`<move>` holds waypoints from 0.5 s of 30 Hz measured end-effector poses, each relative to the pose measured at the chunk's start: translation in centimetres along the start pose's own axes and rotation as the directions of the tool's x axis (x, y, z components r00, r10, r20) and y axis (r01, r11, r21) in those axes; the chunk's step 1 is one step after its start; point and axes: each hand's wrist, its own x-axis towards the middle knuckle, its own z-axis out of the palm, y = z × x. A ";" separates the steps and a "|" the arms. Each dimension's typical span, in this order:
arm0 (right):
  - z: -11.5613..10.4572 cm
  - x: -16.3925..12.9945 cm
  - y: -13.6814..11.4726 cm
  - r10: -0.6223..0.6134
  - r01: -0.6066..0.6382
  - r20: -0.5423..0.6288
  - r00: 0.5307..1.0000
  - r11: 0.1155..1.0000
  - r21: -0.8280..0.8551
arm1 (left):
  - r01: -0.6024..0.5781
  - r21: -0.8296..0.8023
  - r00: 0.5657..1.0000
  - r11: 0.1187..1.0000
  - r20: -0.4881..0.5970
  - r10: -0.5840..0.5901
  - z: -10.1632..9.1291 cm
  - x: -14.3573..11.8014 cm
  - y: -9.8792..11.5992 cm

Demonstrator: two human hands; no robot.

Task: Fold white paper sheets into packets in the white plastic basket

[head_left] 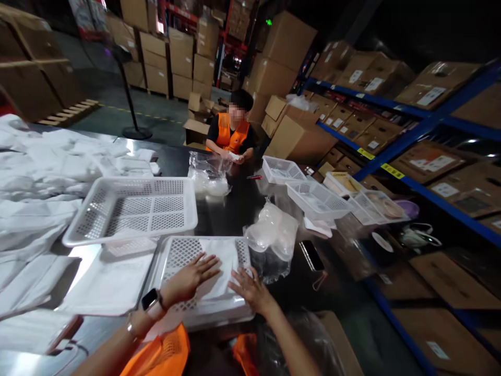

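**A:** Folded white cloth (219, 269) lies in a perforated white basket (178, 256) at the table's (230, 209) near edge. How would it handle?

**B:** Light, soft and limp, by its look; likely to sag unless lifted by two edges or from underneath.

**A:** And the hands?

**B:** Left hand (188, 279) rests flat on the cloth, fingers spread, gripping nothing. Right hand (250, 290) sits at the cloth's right edge, fingers splayed and empty. A bag of clear plastic (272, 235) stands just to the right.

basket (178, 256) – white perforated plastic | table (230, 209) – dark, glossy | cloth (219, 263) – white, matt
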 end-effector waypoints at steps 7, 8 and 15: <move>-0.9 3.2 1.1 -0.273 0.273 -0.019 0.962 0.959 0.072 | -0.116 0.098 0.992 0.988 -0.027 0.120 2.1 -2.3 1.2; -0.9 3.2 1.1 -0.271 0.271 -0.014 0.962 0.958 0.088 | -0.126 0.076 0.991 0.989 -0.033 0.129 2.2 -2.2 1.2; -3.7 2.3 -0.6 -0.112 0.092 0.024 0.993 0.904 0.417 | -0.058 -0.292 0.997 0.955 -0.068 0.040 -1.2 -3.5 2.0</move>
